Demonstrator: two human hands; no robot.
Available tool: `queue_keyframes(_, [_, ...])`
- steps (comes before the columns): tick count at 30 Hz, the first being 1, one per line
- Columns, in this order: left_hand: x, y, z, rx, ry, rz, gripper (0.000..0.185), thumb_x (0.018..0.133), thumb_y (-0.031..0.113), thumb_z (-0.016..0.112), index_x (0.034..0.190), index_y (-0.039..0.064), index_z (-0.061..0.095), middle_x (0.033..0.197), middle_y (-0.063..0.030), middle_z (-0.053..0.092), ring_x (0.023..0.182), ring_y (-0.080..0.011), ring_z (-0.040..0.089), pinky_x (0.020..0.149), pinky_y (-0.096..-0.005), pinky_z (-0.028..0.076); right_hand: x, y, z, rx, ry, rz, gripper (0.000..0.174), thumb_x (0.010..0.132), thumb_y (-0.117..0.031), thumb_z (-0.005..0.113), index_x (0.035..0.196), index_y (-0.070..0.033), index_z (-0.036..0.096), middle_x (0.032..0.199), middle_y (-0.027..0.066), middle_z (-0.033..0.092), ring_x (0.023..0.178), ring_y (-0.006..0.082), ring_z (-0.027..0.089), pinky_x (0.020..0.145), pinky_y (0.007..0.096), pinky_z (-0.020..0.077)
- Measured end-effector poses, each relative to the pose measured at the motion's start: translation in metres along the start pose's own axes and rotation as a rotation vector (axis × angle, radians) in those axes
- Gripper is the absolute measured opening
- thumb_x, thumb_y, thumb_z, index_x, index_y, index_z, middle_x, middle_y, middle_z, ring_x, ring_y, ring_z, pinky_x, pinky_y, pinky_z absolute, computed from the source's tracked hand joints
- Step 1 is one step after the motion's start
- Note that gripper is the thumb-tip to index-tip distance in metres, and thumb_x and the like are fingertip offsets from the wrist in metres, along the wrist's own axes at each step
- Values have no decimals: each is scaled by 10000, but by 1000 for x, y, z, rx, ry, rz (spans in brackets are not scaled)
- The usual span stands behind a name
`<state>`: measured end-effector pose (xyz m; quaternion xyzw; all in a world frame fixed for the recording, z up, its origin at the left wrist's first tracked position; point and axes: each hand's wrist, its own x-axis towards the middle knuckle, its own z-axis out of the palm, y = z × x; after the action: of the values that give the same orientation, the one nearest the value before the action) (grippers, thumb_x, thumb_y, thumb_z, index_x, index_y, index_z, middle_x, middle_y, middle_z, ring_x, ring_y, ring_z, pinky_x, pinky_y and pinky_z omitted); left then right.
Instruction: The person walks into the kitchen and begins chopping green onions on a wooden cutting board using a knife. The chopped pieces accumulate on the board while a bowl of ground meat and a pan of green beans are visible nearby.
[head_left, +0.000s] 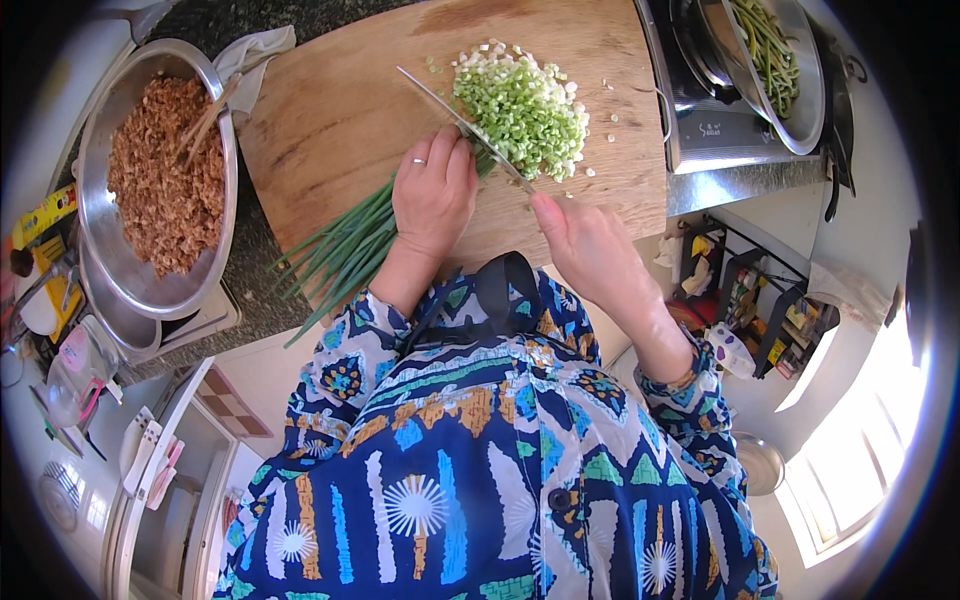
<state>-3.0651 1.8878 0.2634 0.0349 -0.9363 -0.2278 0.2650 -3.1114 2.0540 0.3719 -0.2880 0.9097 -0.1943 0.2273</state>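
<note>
My left hand (436, 196), with a ring on one finger, presses a bunch of green onions (352, 238) onto a wooden cutting board (337, 97). The long green ends reach past the board's near left edge. In my right hand (592, 247) is the handle of a kitchen knife (465, 124), which is mostly hidden by the fingers. The blade points up and to the left, beside my left fingertips, at the cut end of the bunch. A heap of chopped green onions (525, 112) lies just beyond the blade, with a few loose bits around it.
A steel bowl (231, 176) of minced meat, with chopsticks in it, stands left of the board. A white cloth (259, 64) lies behind it. At the right, a metal bowl of green beans (772, 64) stands over a cooktop (712, 135). A shelf rack (757, 292) is below the counter.
</note>
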Motion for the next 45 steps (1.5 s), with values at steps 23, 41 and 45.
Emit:
queue_keyframes(23, [-2, -2, 0, -49, 36, -37, 237, 694, 31, 662, 920, 53, 594, 983, -89, 587, 865, -254, 586, 708, -356, 506, -25, -15, -21, 76, -47, 161, 475, 1007, -378, 404, 800, -8, 618, 664, 264, 600, 678, 479, 587, 630, 547, 464])
queue_keyframes(41, [0, -4, 3, -67, 119, -68, 199, 693, 31, 675, 868, 60, 587, 940, -77, 584, 839, -253, 584, 679, -346, 506, -3, -4, 8, 215, 97, 103, 482, 1008, -402, 397, 846, -6, 620, 678, 266, 595, 688, 476, 593, 628, 544, 463])
queue_keyframes(45, [-4, -5, 2, -55, 124, -95, 192, 685, 27, 672, 847, 68, 576, 932, -72, 578, 847, -251, 582, 685, -349, 507, -13, -19, -23, 88, -91, 131, 485, 1015, -388, 387, 849, 10, 609, 709, 271, 581, 726, 481, 574, 633, 517, 442])
